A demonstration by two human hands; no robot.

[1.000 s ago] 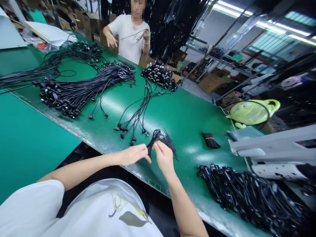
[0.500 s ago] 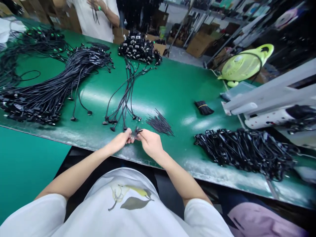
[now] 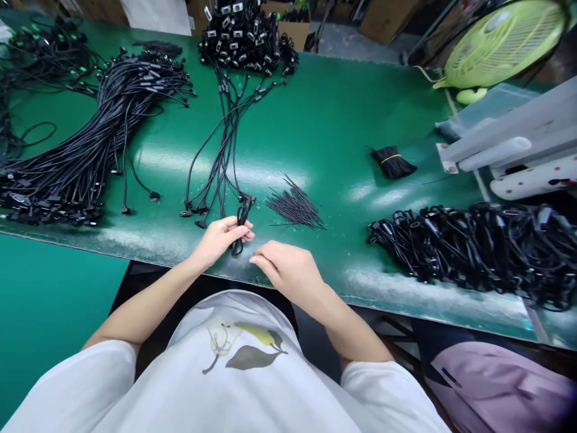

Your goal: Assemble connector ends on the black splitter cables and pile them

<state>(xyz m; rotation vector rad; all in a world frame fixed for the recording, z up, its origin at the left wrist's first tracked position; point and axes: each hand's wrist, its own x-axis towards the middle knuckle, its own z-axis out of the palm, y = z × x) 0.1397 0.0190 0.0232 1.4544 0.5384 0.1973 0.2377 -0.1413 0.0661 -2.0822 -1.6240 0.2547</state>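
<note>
- Glossy green table (image 3: 342, 120), cable piles (image 3: 112, 120) left and right
- Fan (image 3: 500, 48) far right, boxes (image 3: 387, 21) behind
- Left hand (image 3: 223, 239) gripping looped cable (image 3: 243, 213)
- Right hand (image 3: 288, 273) curled; grip unclear

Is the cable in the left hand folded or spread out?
Folded: the black cable is gathered into a narrow bundle in the left hand, with a loop at its near end.
</note>
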